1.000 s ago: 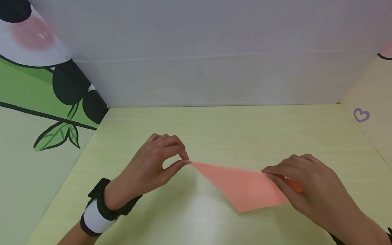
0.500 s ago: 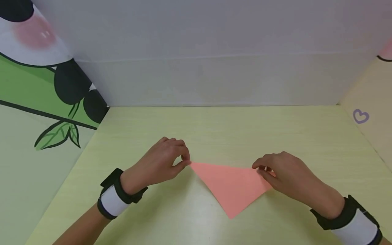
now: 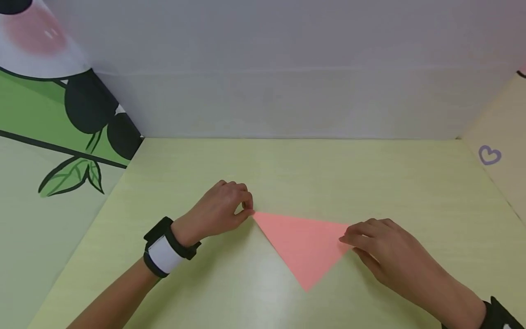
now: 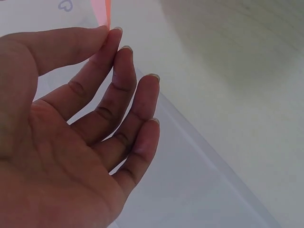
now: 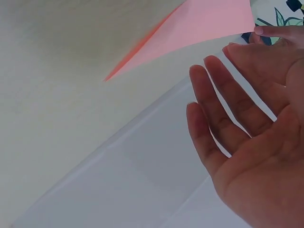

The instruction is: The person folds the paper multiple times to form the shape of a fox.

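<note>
A sheet of pink paper [image 3: 304, 246], folded into a triangle, is held just over the table with one point toward me. My left hand [image 3: 218, 208] pinches its left corner between thumb and index finger; in the left wrist view only a thin strip of the paper [image 4: 101, 13] shows past the fingertips. My right hand [image 3: 390, 256] is at the right corner and overlaps it in the head view. In the right wrist view that hand's fingers [image 5: 237, 104] are loosely bent with nothing between them, and the paper's right corner [image 5: 114, 73] lies free beyond them, its layers slightly parted.
The pale wood-grain table [image 3: 287, 178] runs back to a grey-white wall panel [image 3: 287, 105]. A side panel with green and black cartoon drawings [image 3: 37, 105] stands on the left. On the right is a beige panel [image 3: 501, 183] with a purple heart.
My right hand has let go of the paper near its right corner, its thumb and index finger now parted. The triangle has turned flatter to view. My left hand keeps its pinch.
</note>
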`<state>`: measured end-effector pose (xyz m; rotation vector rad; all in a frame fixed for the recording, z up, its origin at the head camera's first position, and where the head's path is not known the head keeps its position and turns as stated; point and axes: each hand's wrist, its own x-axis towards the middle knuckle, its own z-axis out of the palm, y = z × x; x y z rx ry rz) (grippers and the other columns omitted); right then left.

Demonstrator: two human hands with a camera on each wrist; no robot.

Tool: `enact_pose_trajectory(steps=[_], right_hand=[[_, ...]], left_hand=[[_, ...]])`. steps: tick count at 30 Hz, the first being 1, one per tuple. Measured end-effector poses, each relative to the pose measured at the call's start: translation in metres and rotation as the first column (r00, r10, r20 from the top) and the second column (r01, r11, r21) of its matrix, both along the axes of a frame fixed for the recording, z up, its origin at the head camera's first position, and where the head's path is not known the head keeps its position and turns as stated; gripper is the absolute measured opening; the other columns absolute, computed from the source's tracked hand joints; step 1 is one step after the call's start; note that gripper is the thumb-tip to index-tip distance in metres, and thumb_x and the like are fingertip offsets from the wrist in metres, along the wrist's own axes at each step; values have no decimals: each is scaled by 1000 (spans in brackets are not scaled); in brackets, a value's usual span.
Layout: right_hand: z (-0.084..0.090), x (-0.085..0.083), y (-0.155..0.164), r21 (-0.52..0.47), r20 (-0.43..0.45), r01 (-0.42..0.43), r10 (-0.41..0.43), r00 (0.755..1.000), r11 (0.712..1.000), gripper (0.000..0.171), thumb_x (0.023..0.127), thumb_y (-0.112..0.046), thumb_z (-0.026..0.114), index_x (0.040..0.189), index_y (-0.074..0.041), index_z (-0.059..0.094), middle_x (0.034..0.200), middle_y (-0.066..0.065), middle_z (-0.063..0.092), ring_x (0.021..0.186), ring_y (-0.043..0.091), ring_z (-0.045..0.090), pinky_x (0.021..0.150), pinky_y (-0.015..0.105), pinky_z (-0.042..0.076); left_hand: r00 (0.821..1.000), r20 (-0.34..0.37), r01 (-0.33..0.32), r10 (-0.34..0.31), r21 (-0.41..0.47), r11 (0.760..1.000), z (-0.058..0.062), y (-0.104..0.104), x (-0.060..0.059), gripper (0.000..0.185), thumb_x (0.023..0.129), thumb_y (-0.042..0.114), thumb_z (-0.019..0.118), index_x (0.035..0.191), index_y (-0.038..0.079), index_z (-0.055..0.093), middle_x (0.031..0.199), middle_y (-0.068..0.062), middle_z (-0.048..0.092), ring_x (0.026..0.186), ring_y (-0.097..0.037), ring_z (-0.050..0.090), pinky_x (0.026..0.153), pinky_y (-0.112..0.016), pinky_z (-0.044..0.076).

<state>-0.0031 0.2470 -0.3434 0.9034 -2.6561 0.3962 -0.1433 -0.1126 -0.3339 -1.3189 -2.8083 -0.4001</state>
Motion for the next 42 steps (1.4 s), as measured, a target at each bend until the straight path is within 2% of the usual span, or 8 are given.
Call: enact_pose_trajectory(steps=[1,3,6,17,31,36,39,42], right_hand=[[-2,3,-1,-3,-15,-8,8,1000,1000,17,96,-12,65,109,-16,77,105,-7,70,92,15,67,81,38,54],[-6,10,-2,-8,-28,-19,18,999,1000,36,108,-25,43,109,-15,78,105,-7,70,93,15,67,81,36,54],[-12,17,-4,-11,-33,-12,12,999,1000,66,111,-36,16,108,-15,78,105,-8,69,94,15,66,82,35,53],[-35,22,-14,-15,11,-29,29,1000,999,65,113,-38,16,111,-17,77,110,-8,68,102,14,65,85,36,54],[-45,25,-17,-57,-6,-17,17,1000,998,63,113,-35,19,106,-16,79,110,-5,68,102,16,64,87,38,53],[-48,28,-17,-66,-5,-4,4,1000,998,62,113,-35,20,107,-15,79,110,-4,69,103,18,65,90,37,52],[-50,29,-18,-75,-13,-6,5,1000,997,61,114,-35,21,106,-15,78,110,-4,69,103,18,65,91,36,51],[-52,30,-18,-81,-15,-7,6,1000,997,60,114,-35,22,106,-15,78,110,-4,68,103,18,65,91,35,50]], left_hand=[[1000,1,1,-1,-5,1000,-1,0,0,10,89,17,81,82,21,75,77,14,59,67,-5,50,73,-33,43],[1000,4,-2,2,-17,1000,-4,-1,-1,10,89,17,81,82,20,74,77,13,59,67,-6,50,73,-34,43],[1000,7,-19,19,-40,999,-7,-2,-3,12,88,18,81,80,20,73,76,12,58,68,-8,51,73,-35,44],[999,-29,-28,25,-90,996,-22,-6,-2,10,87,15,81,81,17,74,78,8,62,67,-12,51,70,-34,43],[994,-100,-46,38,-81,996,-34,-8,-2,14,86,16,83,80,17,70,75,6,59,68,-16,53,71,-36,45],[993,-117,-41,34,-59,997,-35,-6,4,21,83,18,86,95,12,70,86,1,61,73,-19,53,72,-36,46],[995,-97,-1,-1,-21,1000,-35,-3,12,31,81,14,88,105,12,70,97,-1,62,78,-19,53,74,-34,48],[994,-57,91,-90,15,996,-35,3,27,33,79,10,88,107,13,71,104,0,63,84,-19,54,77,-33,48]])
